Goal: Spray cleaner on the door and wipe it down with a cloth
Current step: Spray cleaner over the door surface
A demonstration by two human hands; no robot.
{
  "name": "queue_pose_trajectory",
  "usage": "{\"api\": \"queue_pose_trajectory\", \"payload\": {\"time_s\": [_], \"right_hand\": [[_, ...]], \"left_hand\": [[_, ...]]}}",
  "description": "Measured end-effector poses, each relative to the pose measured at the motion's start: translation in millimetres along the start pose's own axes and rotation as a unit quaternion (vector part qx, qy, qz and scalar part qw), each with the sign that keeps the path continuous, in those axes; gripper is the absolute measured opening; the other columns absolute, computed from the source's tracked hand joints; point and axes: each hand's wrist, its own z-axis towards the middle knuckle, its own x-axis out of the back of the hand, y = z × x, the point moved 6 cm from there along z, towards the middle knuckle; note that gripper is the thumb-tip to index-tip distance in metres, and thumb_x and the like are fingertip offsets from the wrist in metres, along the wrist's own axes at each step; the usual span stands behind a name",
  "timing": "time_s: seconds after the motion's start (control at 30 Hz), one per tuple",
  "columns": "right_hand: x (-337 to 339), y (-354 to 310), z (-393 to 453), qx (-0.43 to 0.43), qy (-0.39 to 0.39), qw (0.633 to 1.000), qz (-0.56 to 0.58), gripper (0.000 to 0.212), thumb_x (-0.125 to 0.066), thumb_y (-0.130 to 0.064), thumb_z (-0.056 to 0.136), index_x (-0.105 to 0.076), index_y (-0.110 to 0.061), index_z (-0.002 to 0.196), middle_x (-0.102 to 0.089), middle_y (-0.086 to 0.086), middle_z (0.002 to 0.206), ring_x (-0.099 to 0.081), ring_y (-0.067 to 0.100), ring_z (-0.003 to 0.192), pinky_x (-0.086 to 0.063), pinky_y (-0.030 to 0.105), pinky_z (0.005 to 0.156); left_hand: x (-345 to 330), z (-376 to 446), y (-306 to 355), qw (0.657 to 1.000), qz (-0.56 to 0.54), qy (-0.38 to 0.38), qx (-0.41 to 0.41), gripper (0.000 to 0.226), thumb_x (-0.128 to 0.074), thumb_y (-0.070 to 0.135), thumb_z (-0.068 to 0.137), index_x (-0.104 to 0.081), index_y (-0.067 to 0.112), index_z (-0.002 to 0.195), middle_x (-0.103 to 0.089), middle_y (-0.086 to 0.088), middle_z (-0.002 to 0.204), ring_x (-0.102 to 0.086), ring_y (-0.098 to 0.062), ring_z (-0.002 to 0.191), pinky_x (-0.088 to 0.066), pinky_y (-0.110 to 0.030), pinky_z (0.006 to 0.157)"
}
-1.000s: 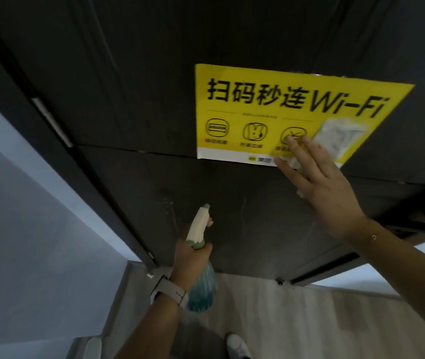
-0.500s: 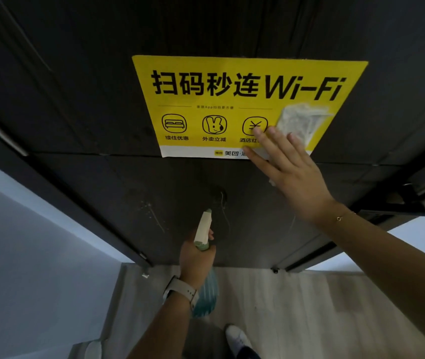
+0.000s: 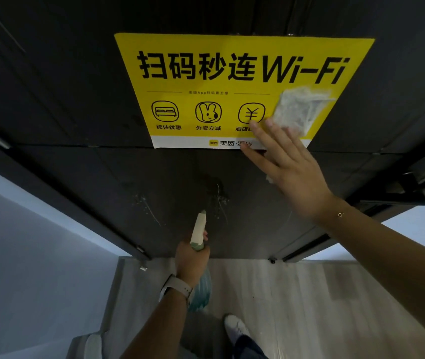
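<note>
A dark door [image 3: 81, 94] fills the upper view and carries a yellow Wi-Fi poster [image 3: 232, 89]. My right hand [image 3: 291, 167] lies flat with straight fingers against the poster's lower right corner, pressing a pale cloth [image 3: 297, 110] onto it; most of the cloth shows above my fingertips. Lower down, my left hand [image 3: 193, 260] grips a spray bottle [image 3: 198, 229] with a white nozzle pointing up at the door and a teal body below my wrist. Wet droplets and runs [image 3: 217, 195] mark the door just above the nozzle.
A black door handle [image 3: 400, 185] juts out at the right edge. Pale walls [image 3: 24, 255] flank the doorway on both sides. Light wood-look floor [image 3: 297, 307] lies below, with my white shoe [image 3: 234, 327] near the bottom centre.
The view has swung so the poster sits more to the centre. My right hand and the cloth stay at the poster's lower right corner. Fresh wet marks show above the nozzle.
</note>
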Motion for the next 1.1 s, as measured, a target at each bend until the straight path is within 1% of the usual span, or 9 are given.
{"api": "queue_pose_trajectory", "payload": {"time_s": [0.13,0.33,0.47,0.6,0.77,0.87,0.97,1.03,1.1], "right_hand": [[-27,-19,-28,0.037,-0.018,0.999,0.022,0.068,-0.049,-0.005,0.084,-0.036,-0.015,0.149,-0.026,0.013,0.158,-0.018,0.032,0.147,-0.010,0.043,0.123],[-90,-28,-75,0.017,-0.118,0.992,0.037,0.081,-0.055,0.007,0.076,-0.034,-0.016,0.151,-0.016,0.011,0.162,-0.012,0.031,0.150,-0.018,0.045,0.121],[-110,-29,-86,0.009,-0.131,0.991,0.035,0.091,-0.058,0.014,0.072,-0.030,-0.017,0.153,-0.011,0.007,0.163,-0.010,0.027,0.151,-0.016,0.044,0.122],[-117,-28,-87,0.015,-0.116,0.993,0.036,0.085,-0.050,0.012,0.076,-0.030,-0.018,0.152,-0.011,0.006,0.163,-0.010,0.026,0.151,-0.014,0.044,0.122],[-114,-26,-87,0.022,-0.111,0.991,0.064,0.082,-0.047,0.012,0.078,-0.030,-0.017,0.153,-0.012,0.008,0.162,-0.011,0.028,0.150,-0.013,0.044,0.122],[-94,-19,-91,0.011,-0.094,0.989,0.111,0.083,-0.051,0.012,0.073,-0.032,-0.014,0.149,-0.018,0.012,0.159,-0.017,0.032,0.148,-0.020,0.044,0.120],[-68,3,-115,-0.041,-0.093,0.989,0.104,0.092,-0.056,0.018,0.064,-0.035,-0.013,0.147,-0.020,0.014,0.159,-0.017,0.033,0.148,-0.021,0.044,0.119],[-52,23,-137,-0.084,-0.099,0.986,0.105,0.101,-0.061,0.023,0.059,-0.033,-0.014,0.149,-0.017,0.013,0.161,-0.015,0.033,0.149,-0.024,0.044,0.119],[-39,43,-154,-0.125,-0.109,0.979,0.121,0.110,-0.063,0.023,0.057,-0.026,-0.015,0.152,-0.007,0.010,0.164,-0.013,0.030,0.150,-0.042,0.044,0.106]], "left_hand": [[-8,6,-21,1.000,0.008,-0.026,0.001,0.045,-0.058,-0.014,0.075,-0.067,0.025,0.094,-0.066,0.009,0.089,-0.054,-0.014,0.063,-0.044,-0.032,0.060],[-22,9,-66,0.996,0.063,-0.022,0.060,0.020,-0.062,-0.009,0.080,-0.065,0.005,0.094,-0.052,0.000,0.065,-0.043,-0.006,0.054,-0.034,-0.010,0.047],[-29,15,-88,0.993,0.064,-0.036,0.087,0.036,-0.058,-0.007,0.081,-0.063,0.022,0.101,-0.056,0.004,0.076,-0.053,-0.017,0.065,-0.046,-0.028,0.063],[-31,19,-102,0.993,0.046,-0.013,0.112,0.034,-0.060,-0.005,0.083,-0.063,0.029,0.085,-0.063,0.000,0.079,-0.064,-0.027,0.078,-0.056,-0.044,0.076],[-32,9,-93,0.994,0.063,0.001,0.088,0.035,-0.061,-0.003,0.085,-0.059,0.031,0.080,-0.062,0.001,0.075,-0.063,-0.028,0.076,-0.056,-0.049,0.076],[-39,-7,-76,0.995,0.075,-0.031,0.055,0.046,-0.061,-0.007,0.082,-0.060,0.037,0.097,-0.063,0.012,0.089,-0.064,-0.013,0.084,-0.056,-0.035,0.078],[-56,-25,-43,0.995,0.067,-0.071,-0.006,0.047,-0.061,-0.011,0.083,-0.060,0.022,0.116,-0.063,0.012,0.098,-0.061,0.007,0.087,-0.050,-0.011,0.078],[-71,-34,-21,0.994,0.044,-0.090,-0.041,0.048,-0.060,-0.015,0.083,-0.059,0.015,0.121,-0.064,0.009,0.103,-0.061,0.010,0.089,-0.047,-0.008,0.080],[-88,-42,-1,0.994,0.013,-0.106,-0.019,0.049,-0.061,-0.011,0.085,-0.059,0.019,0.123,-0.064,0.012,0.108,-0.061,0.008,0.090,-0.049,-0.015,0.085]]}}
